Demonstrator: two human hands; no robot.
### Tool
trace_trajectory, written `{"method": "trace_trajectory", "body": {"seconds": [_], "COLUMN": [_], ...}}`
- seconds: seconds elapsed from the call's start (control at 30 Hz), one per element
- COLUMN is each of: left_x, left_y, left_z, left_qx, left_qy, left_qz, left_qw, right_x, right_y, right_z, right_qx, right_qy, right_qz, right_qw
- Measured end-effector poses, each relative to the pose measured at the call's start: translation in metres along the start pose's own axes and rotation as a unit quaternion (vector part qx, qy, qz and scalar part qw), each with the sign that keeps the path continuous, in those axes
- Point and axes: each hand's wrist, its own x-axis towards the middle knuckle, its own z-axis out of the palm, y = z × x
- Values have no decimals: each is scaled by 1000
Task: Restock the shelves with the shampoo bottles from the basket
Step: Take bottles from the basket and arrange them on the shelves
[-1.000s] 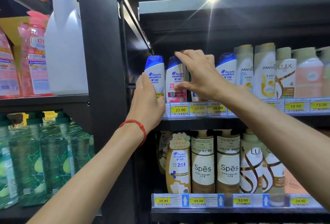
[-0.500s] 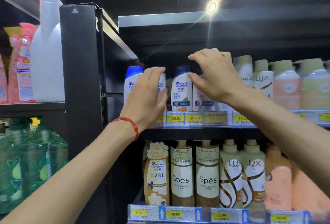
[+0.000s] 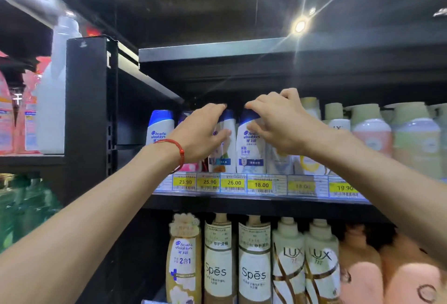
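Nearest the camera, the left hand [image 3: 203, 134] curls loosely over the dark cap of one shampoo bottle [image 3: 226, 145], while the right hand [image 3: 278, 124] pinches the cap of the neighbouring bottle [image 3: 250, 144], both bottles standing upright on the shelf [image 3: 261, 197] just behind its price tags [image 3: 233, 183]. The row is packed tight (bottles touch shoulder to shoulder), so a sideways nudge could topple a neighbour. No basket is in view.
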Motion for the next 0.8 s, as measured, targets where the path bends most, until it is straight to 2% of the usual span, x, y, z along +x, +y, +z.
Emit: {"method": "trace_trajectory", "body": {"seconds": [0.23,0.53,0.7,0.8], "left_x": [1,3,4,2], "left_y": [3,-2,-6,-6], "left_z": [16,15,14,14], "left_qx": [-38,-44,-54,-56], "left_qy": [90,122,123,124], "left_qz": [-29,-19,-14,-13], "left_qw": [995,991,991,991], "right_x": [-4,-6,-7,-10], "right_y": [1,-3,3,3], "right_z": [5,10,7,7], "right_qx": [45,43,49,60], "right_qy": [7,33,-13,-13], "right_qz": [-2,-5,-24,-27], "right_qw": [999,998,998,998]}}
